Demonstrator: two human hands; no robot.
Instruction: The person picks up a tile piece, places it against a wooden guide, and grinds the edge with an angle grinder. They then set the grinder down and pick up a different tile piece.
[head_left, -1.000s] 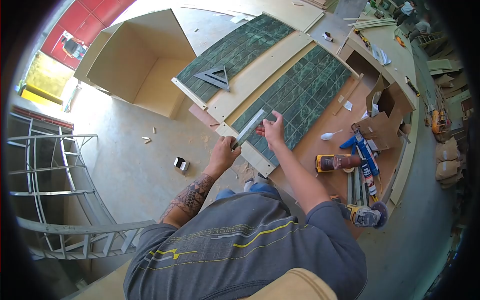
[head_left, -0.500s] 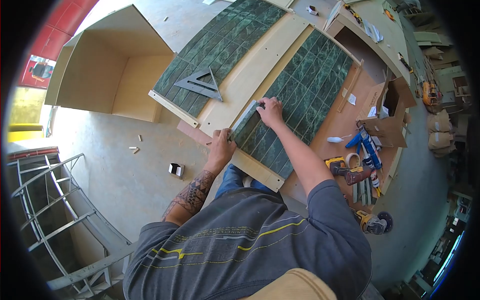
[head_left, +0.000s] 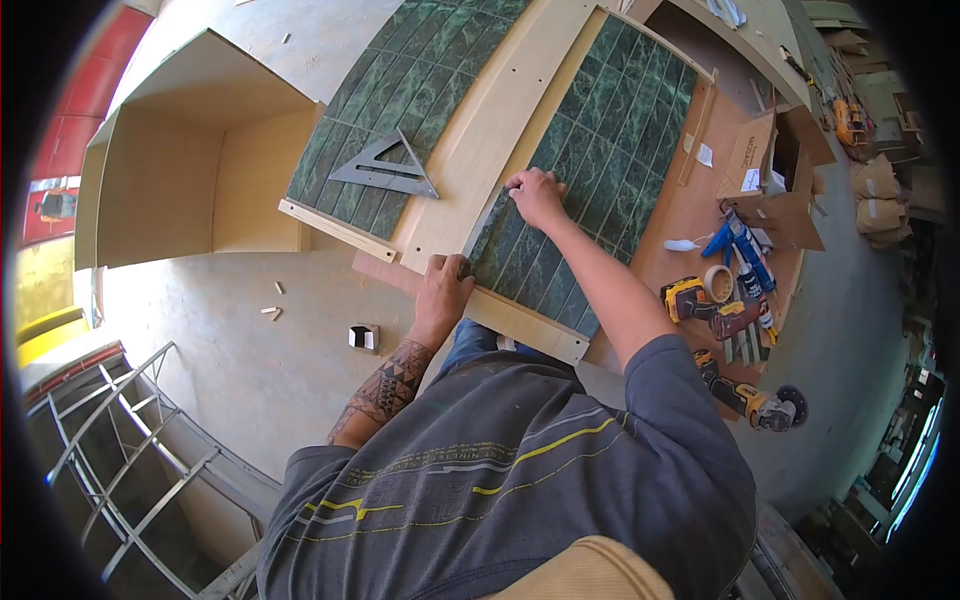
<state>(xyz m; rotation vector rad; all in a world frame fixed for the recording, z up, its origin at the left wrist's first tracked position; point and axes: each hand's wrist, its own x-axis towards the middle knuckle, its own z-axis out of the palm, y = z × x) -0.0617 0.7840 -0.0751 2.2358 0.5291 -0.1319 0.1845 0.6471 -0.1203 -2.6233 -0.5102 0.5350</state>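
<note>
A narrow green marble-look tile strip point(head_left: 489, 228) runs between my two hands, along the left edge of the right-hand green tiled panel point(head_left: 592, 195). Closed at its near end is my left hand point(head_left: 443, 295), the fingertips gripping the strip. My right hand point(head_left: 538, 197) pinches the far end from above. Whether the strip fully touches the wood beneath is hard to see. Beside it lies a bare pale wooden board point(head_left: 480, 125). A grey triangular speed square point(head_left: 385, 170) rests across the left tiled panel point(head_left: 430, 65) and the board.
Right of the panel are a blue caulking gun point(head_left: 740, 245), a tape roll point(head_left: 718, 283), a cordless drill point(head_left: 705, 305), an angle grinder point(head_left: 765, 403) and an open cardboard box point(head_left: 785, 200). A plywood cabinet point(head_left: 200, 170) stands at left, a metal frame point(head_left: 140, 450) below it.
The strip has turned from showing its broad green face to lying nearly in line with the panel's tiles. Both hands keep hold of it, and the camera view has shifted slightly.
</note>
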